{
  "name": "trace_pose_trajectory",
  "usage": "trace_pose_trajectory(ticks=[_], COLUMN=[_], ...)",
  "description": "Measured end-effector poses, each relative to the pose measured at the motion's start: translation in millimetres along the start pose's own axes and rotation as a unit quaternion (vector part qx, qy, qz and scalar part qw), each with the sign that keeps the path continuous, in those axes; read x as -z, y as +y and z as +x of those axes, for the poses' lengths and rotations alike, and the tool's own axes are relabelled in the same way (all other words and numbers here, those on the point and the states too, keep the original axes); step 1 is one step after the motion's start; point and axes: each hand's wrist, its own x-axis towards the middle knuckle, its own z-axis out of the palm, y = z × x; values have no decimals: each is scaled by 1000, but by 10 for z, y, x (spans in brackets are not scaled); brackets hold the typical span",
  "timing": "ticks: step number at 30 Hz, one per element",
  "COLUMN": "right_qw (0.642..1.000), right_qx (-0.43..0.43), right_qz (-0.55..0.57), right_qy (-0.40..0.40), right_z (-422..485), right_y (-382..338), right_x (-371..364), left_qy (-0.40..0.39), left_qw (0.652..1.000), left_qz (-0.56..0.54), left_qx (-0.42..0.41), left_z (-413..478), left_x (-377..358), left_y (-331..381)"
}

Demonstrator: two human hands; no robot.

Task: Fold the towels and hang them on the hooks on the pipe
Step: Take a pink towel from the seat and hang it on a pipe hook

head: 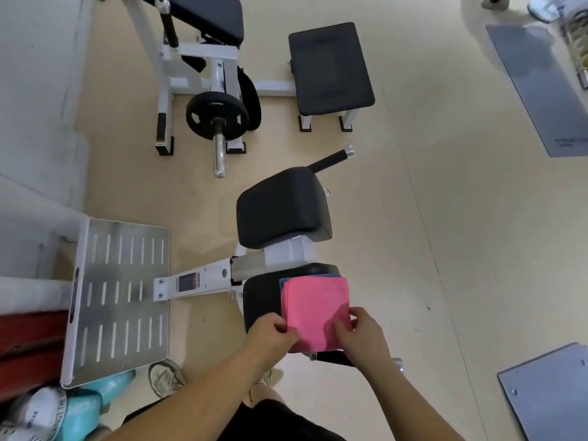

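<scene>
Pink towel (pixel 313 308), folded to a rough square, lying between the hands on a black seat pad (pixel 261 297), stacked on a blue towel (pixel 331 276) whose edge shows along the side far from the hands; left hand (pixel 272 334) pinching the pink towel's left near edge, fingers curled; right hand (pixel 362 334) gripping its right near edge. Slotted metal footplate (pixel 121 300) to the left of the left hand; weight plate (pixel 217 116) well beyond both hands.
</scene>
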Motion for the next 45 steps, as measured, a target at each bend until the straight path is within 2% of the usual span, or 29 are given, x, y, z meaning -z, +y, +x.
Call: trace_pose_trajectory(ticks=[4, 9, 13, 16, 18, 19, 22, 24, 26, 27, 29, 32, 34, 37, 40, 43, 45], right_qw=[991, 929, 912, 912, 939, 949, 957, 941, 916, 902, 871, 848, 840, 809, 784, 793, 806], right_qx=[-83, -182, -139, -32, 70, 122, 261, 335, 387, 408, 453, 492, 503, 527, 540, 524, 504], right_qz=[97, 295, 355, 403, 336, 291, 128, 19, -54, -88, -142, -110, -87, -108, -146, -129, -96], right_qy=[-28, -131, -149, -64, 4, 18, -14, -50, -87, -105, -131, -162, -184, -235, -270, -282, -294], right_z=[-11, -44, -178, -335, -477, -548, -736, -857, -1023, -1127, -1372, -1691, -1851, -2025, -2227, -2422, -2552], right_y=[148, 186, 65, -218, -468, -600, -985, -1284, -1651, -1849, -2249, -2772, -3071, -3459, -3802, -4117, -4339], right_x=[53, 223, 346, 450, 522, 561, 612, 560, 440, 355, 162, -162, -431, -884, -1304, -1698, -1949], left_qy=[5, 37, 19, -8, -2, 25, 154, 196, 199, 211, 252, 307, 298, 297, 314, 301, 299], left_qw=[998, 992, 986, 986, 991, 993, 972, 933, 884, 862, 859, 888, 917, 928, 905, 871, 854], left_qz=[-45, -121, -164, -169, -130, -106, -69, 11, 161, 213, 225, 183, 95, -38, -182, -306, -335], left_qx=[31, 24, 14, -5, -24, -41, -162, -301, -392, -410, -385, -290, -247, -222, -224, -238, -264], left_z=[-82, -187, -308, -441, -520, -553, -705, -917, -1139, -1243, -1427, -1671, -1793, -1969, -2242, -2512, -2650], left_x=[-74, -95, 12, 109, 197, 257, 544, 826, 1117, 1260, 1579, 2117, 2481, 2983, 3471, 3919, 4195], left_y=[37, 143, 275, 297, 289, 293, 343, 386, 408, 387, 291, 54, -178, -569, -956, -1290, -1469])
